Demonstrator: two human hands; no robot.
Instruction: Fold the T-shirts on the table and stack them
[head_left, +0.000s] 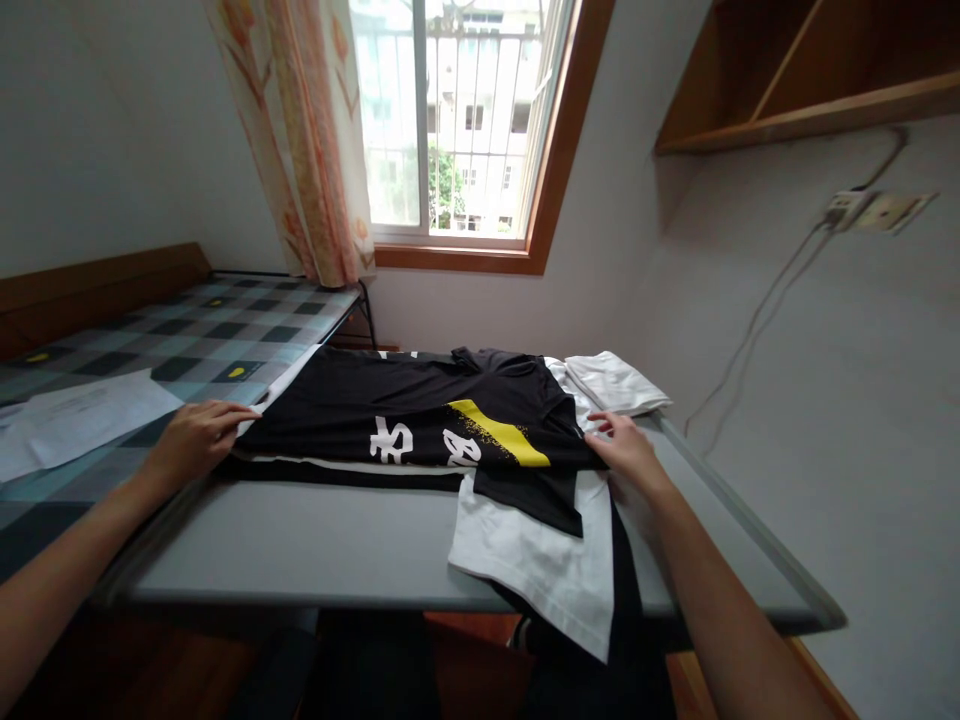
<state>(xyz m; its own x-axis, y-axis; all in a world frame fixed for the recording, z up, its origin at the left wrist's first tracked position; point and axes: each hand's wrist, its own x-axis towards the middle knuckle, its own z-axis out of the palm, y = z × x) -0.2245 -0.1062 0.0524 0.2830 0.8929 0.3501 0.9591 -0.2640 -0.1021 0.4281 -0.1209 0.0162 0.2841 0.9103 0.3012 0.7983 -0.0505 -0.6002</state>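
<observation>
A black T-shirt with white characters and a yellow stripe lies spread across a grey table. My left hand rests at the shirt's left edge, its fingers curled on the hem. At the right edge, by the sleeve, my right hand lies with fingers pinched on the black cloth. A white garment lies under the black shirt and hangs over the table's front edge.
A folded white cloth sits at the table's far right corner. A bed with a checked cover and a sheet of paper stands to the left. Behind are a window and curtain; a wall shelf hangs upper right.
</observation>
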